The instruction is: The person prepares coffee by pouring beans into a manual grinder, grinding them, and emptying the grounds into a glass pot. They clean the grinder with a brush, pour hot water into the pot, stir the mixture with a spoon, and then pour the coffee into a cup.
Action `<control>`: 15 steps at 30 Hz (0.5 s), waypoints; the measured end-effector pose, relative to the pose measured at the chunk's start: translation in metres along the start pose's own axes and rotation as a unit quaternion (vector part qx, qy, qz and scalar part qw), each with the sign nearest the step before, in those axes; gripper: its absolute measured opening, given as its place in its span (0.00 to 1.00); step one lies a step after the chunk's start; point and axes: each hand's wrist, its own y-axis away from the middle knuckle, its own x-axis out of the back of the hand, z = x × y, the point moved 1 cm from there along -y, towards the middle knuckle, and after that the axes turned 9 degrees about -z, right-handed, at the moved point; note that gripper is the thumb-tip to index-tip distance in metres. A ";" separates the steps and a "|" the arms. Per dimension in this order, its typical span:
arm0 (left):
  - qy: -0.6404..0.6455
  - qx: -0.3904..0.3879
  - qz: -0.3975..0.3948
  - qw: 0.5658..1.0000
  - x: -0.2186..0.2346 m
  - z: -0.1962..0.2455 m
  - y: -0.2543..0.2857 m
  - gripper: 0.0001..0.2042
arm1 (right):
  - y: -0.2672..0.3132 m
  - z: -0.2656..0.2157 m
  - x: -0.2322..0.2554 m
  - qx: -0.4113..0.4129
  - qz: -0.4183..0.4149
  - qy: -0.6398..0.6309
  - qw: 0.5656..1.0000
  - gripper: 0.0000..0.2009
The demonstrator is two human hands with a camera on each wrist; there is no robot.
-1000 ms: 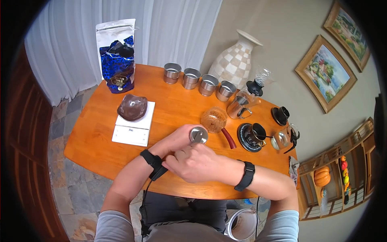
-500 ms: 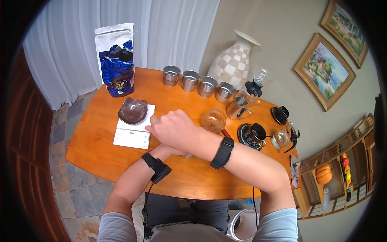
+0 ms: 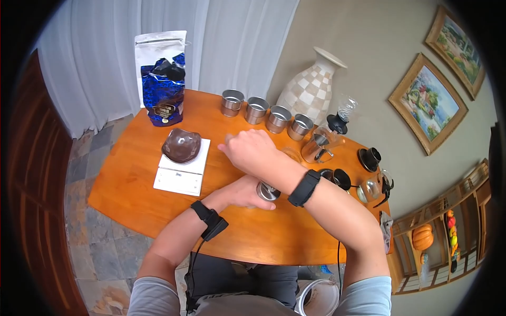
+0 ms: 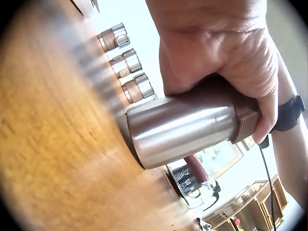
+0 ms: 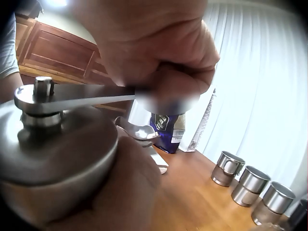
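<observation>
A steel manual coffee grinder (image 4: 178, 130) with a brown ribbed band is gripped round its upper body by my left hand (image 3: 245, 192). Its base is close over the wooden table in the left wrist view. From the centre of the domed lid (image 5: 57, 144), a flat metal crank arm (image 5: 91, 97) reaches out to my right hand (image 3: 250, 150), whose curled fingers hold its far end. The knob there is hidden in the fingers. My right forearm crosses over the grinder in the head view, covering part of its lid.
Left of the hands, a brown bowl (image 3: 181, 146) sits on a white scale (image 3: 178, 181), with a blue coffee bag (image 3: 163, 95) behind. Several steel cups (image 3: 256, 110) line the back. Rightward stand a steel pitcher (image 3: 314, 149), a black cup (image 3: 341, 179) and a glass pot (image 3: 369, 190).
My right hand has swung round above the grinder with the crank, from the near side to the left, then to the far side. The left hand keeps its grip on the body.
</observation>
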 end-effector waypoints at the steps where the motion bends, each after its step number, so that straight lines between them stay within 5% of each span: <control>1: -0.004 0.001 0.006 1.000 0.002 0.000 0.003 0.21 | 0.001 0.003 0.000 0.007 0.002 0.001 1.000 0.15; 3: 0.062 0.129 -0.076 0.987 0.007 0.001 0.009 0.19 | 0.007 0.013 -0.002 0.172 0.037 0.013 0.984 0.10; 6: 0.127 0.147 -0.077 0.978 0.011 0.018 0.008 0.17 | 0.016 0.027 0.004 0.278 0.029 0.076 0.957 0.08; 15: 0.102 0.120 -0.110 0.981 0.007 0.009 0.008 0.17 | 0.022 0.040 0.009 0.346 0.028 0.201 0.916 0.11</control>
